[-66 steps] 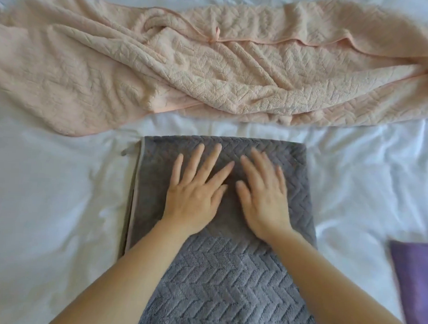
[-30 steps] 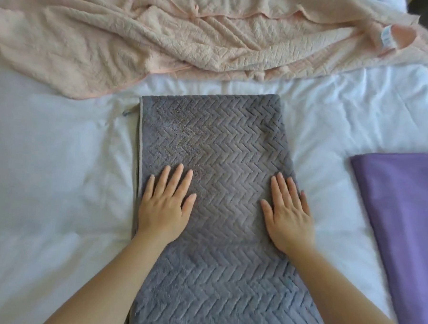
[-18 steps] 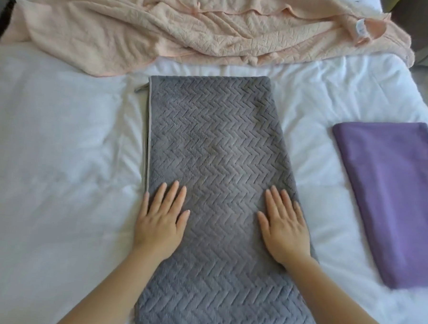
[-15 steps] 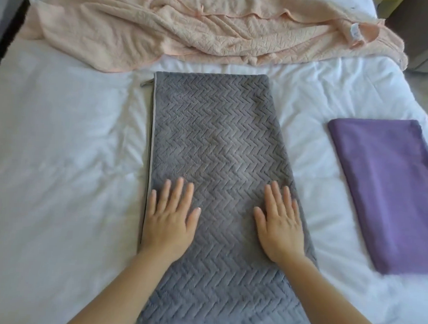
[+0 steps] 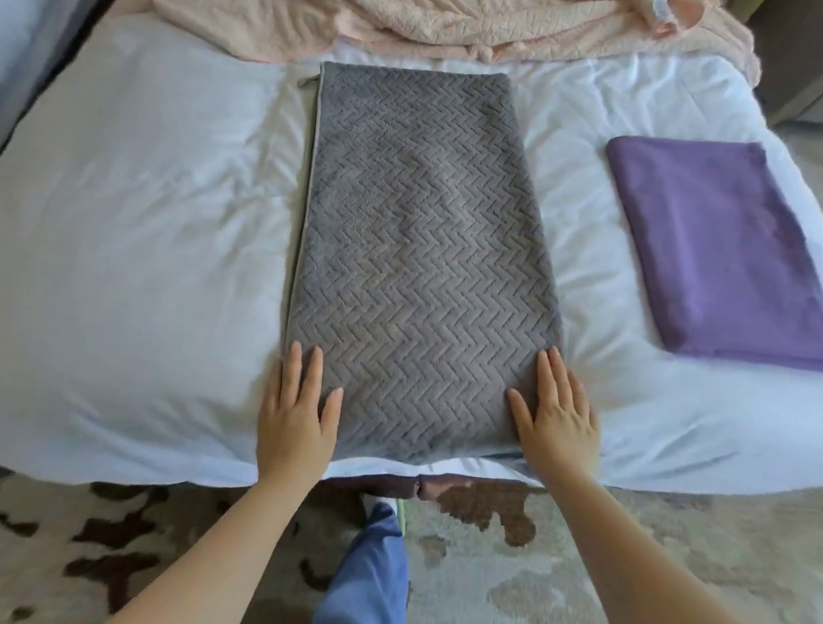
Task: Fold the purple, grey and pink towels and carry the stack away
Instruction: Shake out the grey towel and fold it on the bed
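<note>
The grey towel, herringbone-textured, lies as a long folded strip down the middle of the white bed. My left hand rests flat at its near left corner, fingers spread, partly on the sheet. My right hand lies flat on its near right corner. The purple towel sits folded to the right, apart from both hands. The pink towel is bunched and unfolded across the far edge of the bed.
The bed's near edge runs just under my wrists. Below it a patterned rug covers the floor, with my blue-trousered leg standing on it. A grey piece of furniture stands at the far right.
My hands slid down the grey towel from its far end to its near corners and spread apart. The view pulled back, bringing the bed edge, rug and whole purple towel into sight.
</note>
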Motion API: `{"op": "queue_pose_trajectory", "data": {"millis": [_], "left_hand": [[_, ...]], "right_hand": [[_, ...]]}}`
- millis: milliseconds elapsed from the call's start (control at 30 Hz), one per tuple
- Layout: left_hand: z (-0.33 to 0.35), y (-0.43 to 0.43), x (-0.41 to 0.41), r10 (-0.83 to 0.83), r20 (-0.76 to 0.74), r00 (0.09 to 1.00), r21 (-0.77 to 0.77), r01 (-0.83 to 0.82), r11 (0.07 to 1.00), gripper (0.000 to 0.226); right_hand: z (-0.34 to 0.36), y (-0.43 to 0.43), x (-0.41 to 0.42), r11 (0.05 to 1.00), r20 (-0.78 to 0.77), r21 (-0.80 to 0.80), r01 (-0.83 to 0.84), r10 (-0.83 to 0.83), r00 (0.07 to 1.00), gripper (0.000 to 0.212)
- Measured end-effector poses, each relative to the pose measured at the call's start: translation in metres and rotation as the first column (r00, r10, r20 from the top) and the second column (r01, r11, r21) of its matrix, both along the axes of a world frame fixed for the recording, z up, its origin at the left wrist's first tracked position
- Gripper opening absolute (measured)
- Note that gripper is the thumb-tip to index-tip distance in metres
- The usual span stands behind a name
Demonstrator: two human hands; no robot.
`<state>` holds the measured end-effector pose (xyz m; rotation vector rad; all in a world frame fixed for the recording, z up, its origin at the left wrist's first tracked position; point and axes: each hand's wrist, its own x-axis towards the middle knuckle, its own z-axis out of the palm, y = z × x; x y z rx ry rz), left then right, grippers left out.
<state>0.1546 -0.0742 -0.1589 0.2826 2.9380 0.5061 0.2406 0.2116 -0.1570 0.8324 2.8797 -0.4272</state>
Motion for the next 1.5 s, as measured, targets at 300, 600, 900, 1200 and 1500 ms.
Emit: {"op": "queue_pose_trajectory", "data": {"millis": [300, 600, 900, 1200, 1500], "left_hand": [[0.011, -0.020, 0.038, 0.283, 0.302, 0.910, 0.538, -0.408, 0.737, 0.079], [0.028, -0.035, 0.044, 0.111, 0.696, 0.709, 0.634, -0.680, 0.369, 0.036], [0.088, -0.028, 0.020, 0.232, 0.265, 0.936, 0.664, -0.351, 0.661, 0.017], [0.148, 0.016, -0.124, 0.179, 0.393, 0.902, 0.742, -0.426, 0.518, 0.044], [0.099, 0.058, -0.278, 0.192, 0.167, 0.967, 0.227, -0.228, 0.947, 0.010]], "right_hand": [[0.007, -0.011, 0.048, 0.714, 0.028, -0.600, 0.360, -0.431, 0.902, 0.056], [0.028, 0.012, 0.070, 0.571, 0.048, -0.748, 0.340, -0.463, 0.885, 0.030], [0.097, 0.022, 0.045, 0.594, -0.242, -0.794, 0.129, -0.503, 0.830, 0.008], [0.166, 0.061, -0.100, 0.480, -0.229, -0.877, -0.011, -0.400, 0.887, 0.027], [0.099, 0.110, -0.263, 0.789, -0.153, -0.591, 0.169, -0.316, 0.937, 0.010]]}}
